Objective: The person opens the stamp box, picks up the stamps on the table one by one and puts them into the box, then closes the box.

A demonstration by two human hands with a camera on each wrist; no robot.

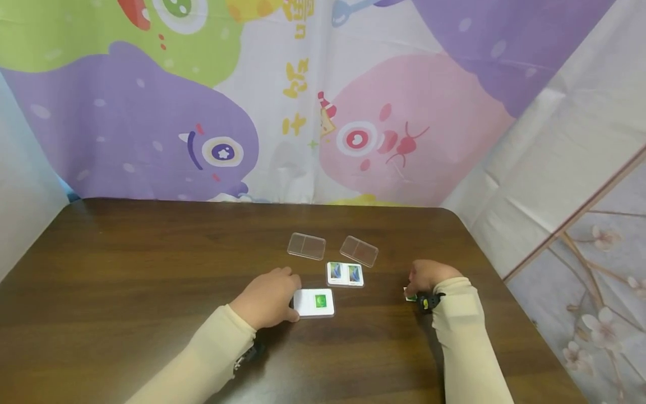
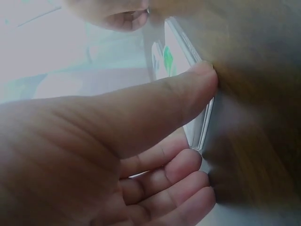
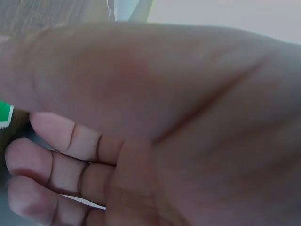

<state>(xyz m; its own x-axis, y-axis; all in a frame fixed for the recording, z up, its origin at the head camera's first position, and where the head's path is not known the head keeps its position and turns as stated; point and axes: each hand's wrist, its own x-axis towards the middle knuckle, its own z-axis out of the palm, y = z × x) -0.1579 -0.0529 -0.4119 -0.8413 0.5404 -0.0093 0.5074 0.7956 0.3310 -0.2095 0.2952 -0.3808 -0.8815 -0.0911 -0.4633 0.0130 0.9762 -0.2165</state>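
My left hand [image 1: 267, 297] holds the left end of a flat white case [image 1: 305, 308] on the table, a green stamp-like picture [image 1: 321, 301] lying in its right half. In the left wrist view the thumb lies along one edge of the case [image 2: 193, 132] and the other fingers curl at its end. Off to the right, my right hand [image 1: 431, 274] pinches a small green-and-white stamp-like piece [image 1: 410, 298] close to the tabletop. Only a corner of that piece [image 3: 5, 114] shows in the right wrist view; the thumb hides much there.
Just behind the held case lies a second white case [image 1: 345, 282] with two blue-and-green pictures. Two clear plastic covers [image 1: 307, 247] lie farther back, side by side. The brown wooden table [image 1: 151, 252] ends at a cartoon-printed cloth [image 1: 282, 179].
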